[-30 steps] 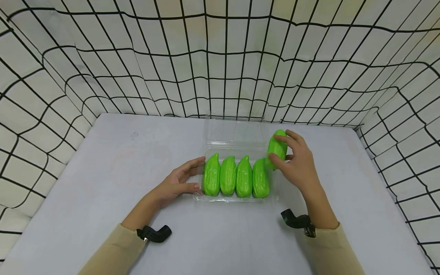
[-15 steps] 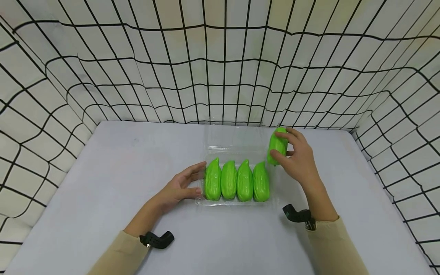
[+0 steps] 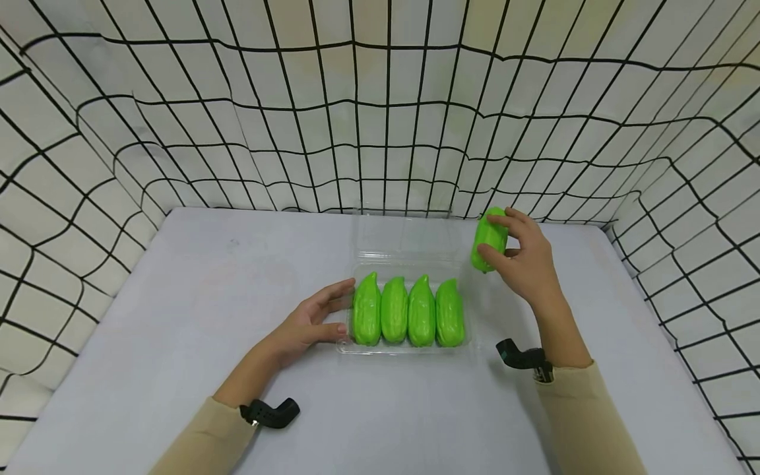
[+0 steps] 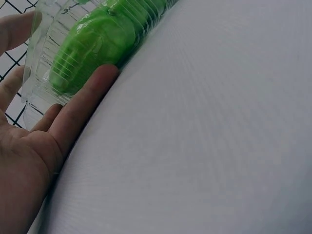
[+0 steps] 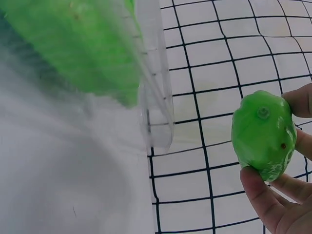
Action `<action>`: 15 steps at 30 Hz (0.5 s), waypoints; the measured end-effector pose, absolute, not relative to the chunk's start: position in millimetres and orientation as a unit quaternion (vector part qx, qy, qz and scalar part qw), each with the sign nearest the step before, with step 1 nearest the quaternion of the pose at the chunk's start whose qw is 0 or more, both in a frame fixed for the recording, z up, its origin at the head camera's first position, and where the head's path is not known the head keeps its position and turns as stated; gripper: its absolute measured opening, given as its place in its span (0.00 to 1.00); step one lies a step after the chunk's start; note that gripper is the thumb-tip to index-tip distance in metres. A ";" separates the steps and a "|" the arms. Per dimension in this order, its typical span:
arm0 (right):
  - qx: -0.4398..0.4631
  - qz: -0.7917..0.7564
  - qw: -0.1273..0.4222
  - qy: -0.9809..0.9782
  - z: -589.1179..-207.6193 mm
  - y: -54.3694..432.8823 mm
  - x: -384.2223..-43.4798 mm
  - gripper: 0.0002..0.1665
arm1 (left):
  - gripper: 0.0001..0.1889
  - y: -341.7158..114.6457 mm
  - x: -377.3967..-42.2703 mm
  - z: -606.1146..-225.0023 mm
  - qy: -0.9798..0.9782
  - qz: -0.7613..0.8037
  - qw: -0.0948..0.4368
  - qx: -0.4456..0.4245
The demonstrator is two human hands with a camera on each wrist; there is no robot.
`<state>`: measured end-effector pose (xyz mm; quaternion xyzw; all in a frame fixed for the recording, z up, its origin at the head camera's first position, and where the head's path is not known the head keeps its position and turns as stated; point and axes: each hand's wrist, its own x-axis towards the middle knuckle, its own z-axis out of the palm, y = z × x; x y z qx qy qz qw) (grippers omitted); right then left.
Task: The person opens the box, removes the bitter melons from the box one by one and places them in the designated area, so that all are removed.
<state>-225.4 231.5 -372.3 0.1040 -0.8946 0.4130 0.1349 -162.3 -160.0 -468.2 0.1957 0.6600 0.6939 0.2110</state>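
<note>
Four fingers and thumb of my right hand [image 3: 530, 264] pinch a glossy green bitter melon [image 3: 490, 239], lifted up beyond the right side of a clear plastic clamshell box [image 3: 404, 350]. Its blunt end faces the camera in the right wrist view, where the held bitter melon [image 5: 263, 134] is gripped between thumb and fingers. In the box, several more bitter melons [image 3: 394, 310] lie side by side, mostly with tips pointing away. My left hand [image 3: 305, 326] touches the box's left wall, fingers and thumb fairly straight; the left wrist view shows the thumb along the clear wall [image 4: 46, 58].
The box's clear lid [image 3: 406, 236] lies folded back behind it on the white table [image 3: 237, 277]. Black netting [image 3: 388, 119] over pale walls rises along the back and both sides. Each wrist wears a black camera mount [image 3: 270, 413].
My right hand has lifted the bitter melon away from the row in the box, moving back and to the right. My left hand stays at the box's left side.
</note>
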 end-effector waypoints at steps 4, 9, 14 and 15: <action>0.100 0.399 0.136 -0.901 -372.4 239.0 -229.0 0.29 | 0.42 -160.5 -161.5 -467.1 0.664 0.692 0.208 0.194; 0.108 0.389 0.137 -0.904 -370.8 244.8 -233.2 0.29 | 0.42 -160.3 -162.3 -466.8 0.669 0.687 0.204 0.196; 0.113 0.381 0.128 -0.909 -371.6 248.1 -237.8 0.29 | 0.42 -160.4 -164.0 -468.3 0.669 0.686 0.205 0.198; 0.112 0.381 0.125 -0.909 -372.0 248.5 -238.9 0.29 | 0.42 -160.3 -163.9 -468.0 0.669 0.686 0.205 0.198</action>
